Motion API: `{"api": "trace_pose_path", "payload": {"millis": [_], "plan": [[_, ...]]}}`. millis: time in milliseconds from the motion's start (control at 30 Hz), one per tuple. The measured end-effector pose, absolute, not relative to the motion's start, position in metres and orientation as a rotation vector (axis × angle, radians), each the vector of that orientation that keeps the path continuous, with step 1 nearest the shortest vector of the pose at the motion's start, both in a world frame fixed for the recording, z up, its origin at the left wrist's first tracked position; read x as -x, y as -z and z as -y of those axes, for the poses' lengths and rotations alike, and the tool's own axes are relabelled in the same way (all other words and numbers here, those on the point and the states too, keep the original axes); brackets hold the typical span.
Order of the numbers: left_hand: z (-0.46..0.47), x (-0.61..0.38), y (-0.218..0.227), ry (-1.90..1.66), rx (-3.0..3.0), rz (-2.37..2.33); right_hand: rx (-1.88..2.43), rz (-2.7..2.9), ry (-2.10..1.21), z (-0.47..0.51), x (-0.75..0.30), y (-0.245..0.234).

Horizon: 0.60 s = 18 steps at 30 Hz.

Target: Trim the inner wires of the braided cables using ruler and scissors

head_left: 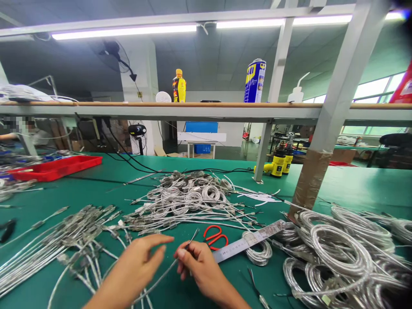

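Note:
Pinched in my right hand (196, 259) is the stripped end of a clear-jacketed cable (162, 277), with thin dark wires poking up past the fingertips. My left hand (138, 259) is just to the left, thumb and forefinger apart, with nothing seen between them. The cable runs down behind my left wrist. Beyond my right hand lie red-handled scissors (215, 238), partly under a steel ruler (249, 241). The ruler rests across a small coil of cable (258, 253).
Cable bundles with connectors (80, 231) spread at left, a cable heap (189, 195) at centre, large coils (341, 249) at right. A metal post (312, 180) rises at right. A red tray (61, 167) sits far left. Overhead, a shelf (193, 112) carries a spray can (255, 81).

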<state>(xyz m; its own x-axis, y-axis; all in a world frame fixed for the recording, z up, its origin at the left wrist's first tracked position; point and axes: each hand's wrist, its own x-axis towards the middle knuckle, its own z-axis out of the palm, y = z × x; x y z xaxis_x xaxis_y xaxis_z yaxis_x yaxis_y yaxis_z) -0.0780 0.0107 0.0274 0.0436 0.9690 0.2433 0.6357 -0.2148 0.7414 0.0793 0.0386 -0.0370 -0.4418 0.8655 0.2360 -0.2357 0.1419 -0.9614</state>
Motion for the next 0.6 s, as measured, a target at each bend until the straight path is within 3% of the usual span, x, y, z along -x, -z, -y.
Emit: {"api": "trace_pose_path", "payload": {"millis": [200, 433, 600], "plan": [[-0.023, 0.027, -0.014, -0.942, -1.879, -1.485, 0.793, 1.566, -1.19, -0.042, -0.077, 0.051], [-0.036, 0.028, 0.013, -1.047, -1.406, -1.314, 0.914, 1.726, -0.952, -0.039, -0.085, 0.047], [-0.032, 0.032, 0.015, -1.131, -1.386, -1.352, 0.922, 1.661, -0.964, -0.042, -0.089, 0.045]]}}
